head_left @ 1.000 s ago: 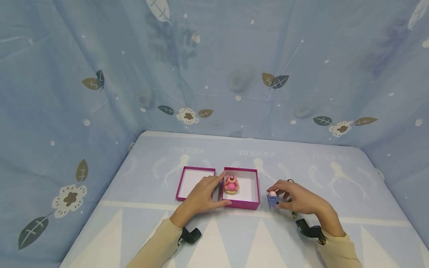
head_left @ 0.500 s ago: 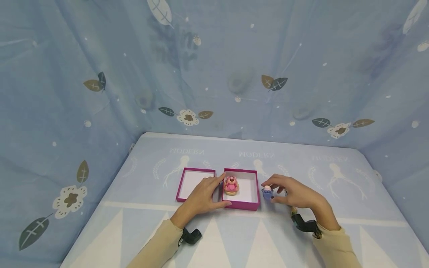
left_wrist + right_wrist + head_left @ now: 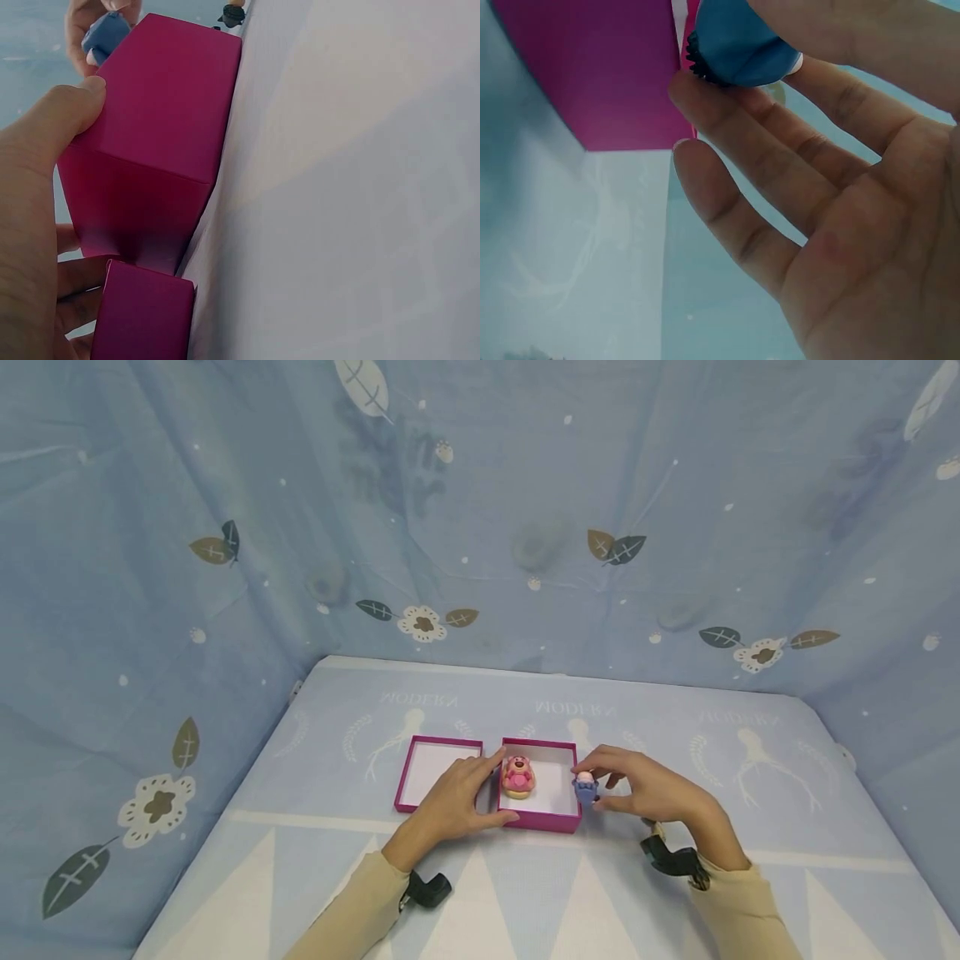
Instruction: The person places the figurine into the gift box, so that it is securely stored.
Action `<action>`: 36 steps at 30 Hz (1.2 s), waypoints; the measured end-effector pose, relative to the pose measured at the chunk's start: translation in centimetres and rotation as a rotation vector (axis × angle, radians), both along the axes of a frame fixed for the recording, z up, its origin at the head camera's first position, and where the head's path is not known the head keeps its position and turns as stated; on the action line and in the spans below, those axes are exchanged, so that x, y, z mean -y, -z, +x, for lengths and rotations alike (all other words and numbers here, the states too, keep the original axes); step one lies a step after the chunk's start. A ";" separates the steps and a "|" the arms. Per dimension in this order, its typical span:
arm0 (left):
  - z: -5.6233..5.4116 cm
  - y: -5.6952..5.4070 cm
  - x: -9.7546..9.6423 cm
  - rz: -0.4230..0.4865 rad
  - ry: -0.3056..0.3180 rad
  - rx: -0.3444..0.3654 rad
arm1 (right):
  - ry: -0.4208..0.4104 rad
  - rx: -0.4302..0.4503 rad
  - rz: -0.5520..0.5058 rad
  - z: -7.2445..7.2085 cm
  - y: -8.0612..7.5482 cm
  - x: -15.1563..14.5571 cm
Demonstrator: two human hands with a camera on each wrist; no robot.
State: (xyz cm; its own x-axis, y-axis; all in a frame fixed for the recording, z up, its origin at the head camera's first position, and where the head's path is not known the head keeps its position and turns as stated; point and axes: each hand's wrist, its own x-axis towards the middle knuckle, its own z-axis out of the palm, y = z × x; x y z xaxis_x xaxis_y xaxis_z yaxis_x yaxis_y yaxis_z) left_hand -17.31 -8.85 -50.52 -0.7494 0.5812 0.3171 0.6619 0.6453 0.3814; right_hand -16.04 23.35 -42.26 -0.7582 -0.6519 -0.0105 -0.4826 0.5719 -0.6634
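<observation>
In the head view an open magenta box (image 3: 540, 822) with a white inside stands mid-table. A pink bear figurine (image 3: 518, 778) lies in its left part. My left hand (image 3: 454, 799) grips the box at its left side; the left wrist view has the thumb on the rim and fingers round the wall. Between thumb and fingertips, my right hand (image 3: 649, 787) pinches a small blue-purple figurine (image 3: 585, 788) with a pale top, held over the box's right rim. From the right wrist, its blue side (image 3: 742, 45) shows close to the magenta wall.
A shallow magenta-rimmed lid (image 3: 438, 773), white inside, lies left of the box, partly behind the left hand. A small dark figure (image 3: 232, 15) stands beyond the box in the left wrist view. Blue patterned cloth (image 3: 480, 485) hangs behind the table.
My right hand has carried the blue-purple figurine left, from beside the box to above its right rim. The left hand, the box and the bear figurine have stayed put.
</observation>
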 end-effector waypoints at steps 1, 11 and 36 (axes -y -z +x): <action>0.0 0.0 0.0 0.001 0.001 -0.001 | -0.002 0.000 -0.003 0.0 0.0 0.1; 0.0 0.0 0.1 0.001 0.001 -0.006 | -0.031 -0.034 0.002 -0.3 -0.5 1.7; 0.0 -0.1 0.0 0.003 0.015 -0.026 | -0.096 0.021 0.002 -1.7 1.3 5.8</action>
